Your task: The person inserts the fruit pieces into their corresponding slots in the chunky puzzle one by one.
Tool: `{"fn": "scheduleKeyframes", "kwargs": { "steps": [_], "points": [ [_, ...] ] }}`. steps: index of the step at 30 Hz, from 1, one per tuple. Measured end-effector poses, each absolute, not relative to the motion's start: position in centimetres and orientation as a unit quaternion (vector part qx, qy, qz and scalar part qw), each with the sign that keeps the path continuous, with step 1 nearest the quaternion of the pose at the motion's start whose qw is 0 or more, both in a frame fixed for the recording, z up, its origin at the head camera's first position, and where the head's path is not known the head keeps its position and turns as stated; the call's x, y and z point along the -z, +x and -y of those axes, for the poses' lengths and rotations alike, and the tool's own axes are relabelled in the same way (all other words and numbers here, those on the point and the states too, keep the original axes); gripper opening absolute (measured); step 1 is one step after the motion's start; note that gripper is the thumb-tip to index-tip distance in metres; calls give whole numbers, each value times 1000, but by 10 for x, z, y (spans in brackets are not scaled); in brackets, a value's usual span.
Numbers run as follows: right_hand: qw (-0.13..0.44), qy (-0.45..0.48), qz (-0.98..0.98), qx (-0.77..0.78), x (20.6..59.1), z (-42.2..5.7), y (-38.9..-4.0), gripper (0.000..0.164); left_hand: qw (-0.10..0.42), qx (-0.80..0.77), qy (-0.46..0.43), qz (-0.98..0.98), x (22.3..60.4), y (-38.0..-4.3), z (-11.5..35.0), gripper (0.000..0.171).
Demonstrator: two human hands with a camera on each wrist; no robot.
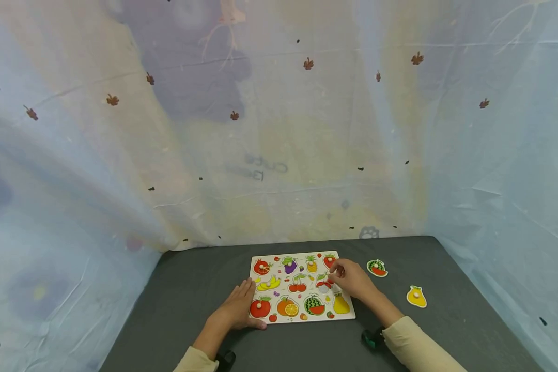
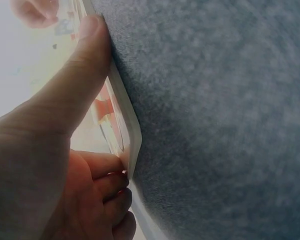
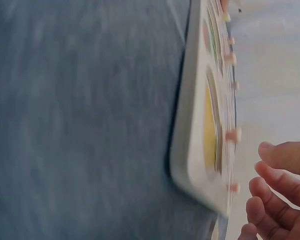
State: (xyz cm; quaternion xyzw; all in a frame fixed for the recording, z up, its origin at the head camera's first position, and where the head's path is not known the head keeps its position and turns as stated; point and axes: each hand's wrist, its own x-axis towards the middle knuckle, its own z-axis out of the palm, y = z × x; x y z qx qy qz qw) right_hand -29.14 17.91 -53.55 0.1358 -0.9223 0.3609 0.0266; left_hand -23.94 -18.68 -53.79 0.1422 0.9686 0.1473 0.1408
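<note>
A white board [image 1: 302,290] printed with fruit lies on the dark table, several knobbed fruit pieces set in it. My left hand [image 1: 238,304] rests at its near left corner, fingers along the left edge and thumb along the front edge [image 2: 132,135]. My right hand [image 1: 351,279] hovers over the board's right side, fingertips by a red fruit piece [image 1: 323,284] with a pale patch beneath. In the right wrist view its fingers [image 3: 264,187] are loosely bent, thumb and forefinger apart, nothing visible between them. Low on the board are a printed watermelon [image 1: 307,304] and pear [image 1: 341,304] without knobs.
To the right of the board a loose watermelon piece [image 1: 377,268] and a yellow pear piece [image 1: 416,296] lie on the dark table [image 1: 297,349]. A pale patterned sheet [image 1: 279,129] hangs behind and at both sides.
</note>
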Motion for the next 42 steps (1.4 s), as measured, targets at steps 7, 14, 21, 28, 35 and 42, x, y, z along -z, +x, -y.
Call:
{"fn": "scheduleKeyframes", "kwargs": {
  "steps": [7,14,21,28,35,42],
  "points": [
    [53,121,925,-357,535,-201,-297,8,138,-145,140,-970,540,-240,187,128],
    [48,97,927,-358,535,-221,-301,11,140,-149,138,-969,539,-241,188,128],
    [45,78,933,-349,542,-237,-305,14,149,-152,136,-968,540,-240,188,129],
    [46,86,941,-325,547,-245,-307,11,143,-159,139,-967,539,-240,188,127],
    [27,103,939,-328,547,-248,-305,8,147,-163,137,-966,537,-239,187,128],
    [21,105,941,-322,548,-250,-304,7,138,-158,138,-968,540,-239,187,127]
  ]
}}
